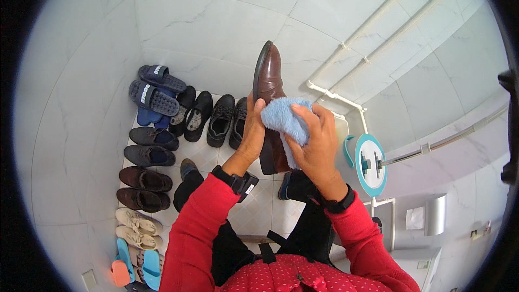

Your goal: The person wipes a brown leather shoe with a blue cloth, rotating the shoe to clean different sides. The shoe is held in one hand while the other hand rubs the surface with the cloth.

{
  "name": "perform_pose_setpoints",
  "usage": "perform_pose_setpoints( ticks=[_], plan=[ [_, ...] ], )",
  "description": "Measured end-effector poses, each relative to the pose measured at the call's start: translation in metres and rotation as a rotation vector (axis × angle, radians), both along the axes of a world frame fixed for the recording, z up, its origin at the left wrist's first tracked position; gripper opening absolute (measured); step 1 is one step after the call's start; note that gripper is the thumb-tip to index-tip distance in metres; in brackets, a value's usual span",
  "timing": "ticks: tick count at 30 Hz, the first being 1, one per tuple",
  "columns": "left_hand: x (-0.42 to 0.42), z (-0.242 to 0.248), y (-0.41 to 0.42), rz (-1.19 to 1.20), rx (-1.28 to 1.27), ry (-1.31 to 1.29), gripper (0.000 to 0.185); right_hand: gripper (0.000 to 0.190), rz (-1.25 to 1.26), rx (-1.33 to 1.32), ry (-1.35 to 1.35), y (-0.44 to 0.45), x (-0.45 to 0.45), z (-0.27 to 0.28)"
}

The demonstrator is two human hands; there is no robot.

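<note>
A brown leather dress shoe (pixel 271 74) with a dark sole is held up in front of me, toe pointing to the top of the view. My left hand (pixel 253 132) grips it along the sole side, thumb on the shoe's side near the middle. In my right hand (pixel 318 142) a fluffy light-blue cloth (pixel 284 115) is bunched, pressed against the shoe's upper around its opening. Part of the cloth hangs down beside the heel. The cloth and my fingers hide the shoe's opening.
Black shoes (pixel 221 119) line the far wall; dark slippers (pixel 154 97) are piled in the corner. Brown shoes (pixel 145 178), beige shoes (pixel 138 229) and blue slippers (pixel 152 269) run down the left. A white-and-teal mop bucket (pixel 371 165) and white pipes (pixel 338 97) stand at right.
</note>
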State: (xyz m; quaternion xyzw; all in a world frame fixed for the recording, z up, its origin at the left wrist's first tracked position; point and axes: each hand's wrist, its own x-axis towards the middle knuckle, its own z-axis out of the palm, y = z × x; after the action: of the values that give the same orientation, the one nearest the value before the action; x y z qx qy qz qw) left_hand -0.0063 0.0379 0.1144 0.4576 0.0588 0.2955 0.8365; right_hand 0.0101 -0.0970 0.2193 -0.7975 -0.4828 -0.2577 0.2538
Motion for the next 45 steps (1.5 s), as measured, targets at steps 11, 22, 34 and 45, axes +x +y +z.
perform_pose_setpoints(
  ticks=[11,22,34,45],
  plan=[
    [0.01,-0.002,0.016,0.138,-0.08,-0.008,0.065,0.066,0.065,-0.206,-0.009,-0.035,-0.017,-0.049],
    [0.015,-0.009,0.02,-0.131,-0.539,-0.113,0.076,0.065,0.15,-0.031,0.155,-0.072,-0.013,-0.068],
    [0.031,-0.025,0.019,0.18,-0.241,-0.056,0.072,0.057,0.105,-0.034,0.265,-0.076,-0.013,-0.081],
    [0.012,0.0,0.001,0.218,0.108,0.053,0.078,0.062,0.041,-0.004,0.207,-0.054,0.002,-0.071]
  ],
)
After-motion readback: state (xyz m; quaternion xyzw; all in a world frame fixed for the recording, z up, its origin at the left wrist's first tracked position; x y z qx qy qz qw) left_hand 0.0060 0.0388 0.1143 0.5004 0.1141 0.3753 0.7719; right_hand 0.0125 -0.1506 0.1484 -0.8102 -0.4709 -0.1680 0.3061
